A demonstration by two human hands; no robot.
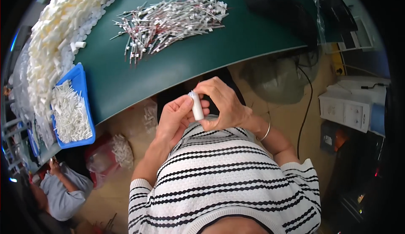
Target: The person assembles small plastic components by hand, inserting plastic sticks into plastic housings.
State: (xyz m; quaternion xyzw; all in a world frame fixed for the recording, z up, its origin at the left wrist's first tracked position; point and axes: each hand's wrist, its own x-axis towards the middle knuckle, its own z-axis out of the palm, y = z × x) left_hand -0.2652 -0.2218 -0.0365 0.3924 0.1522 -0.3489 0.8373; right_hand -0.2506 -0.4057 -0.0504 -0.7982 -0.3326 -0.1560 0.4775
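A small white cylinder (197,109) is held upright in front of my body, just off the near edge of the table. My left hand (174,118) pinches it from the side, with the thumb against its upper part. My right hand (223,103) spans its length, with the fingertips at the narrower top end and the thumb at the bottom end. Whether the top is a separate piece is too small to make out.
On the green table (114,80) lie a heap of thin tubular parts with white and reddish bits (173,21), a long pile of white cylinders (52,31), and a blue tray (89,120) of small white sticks (71,116). A co-worker (67,189) sits at lower left. White boxes (344,111) stand at right.
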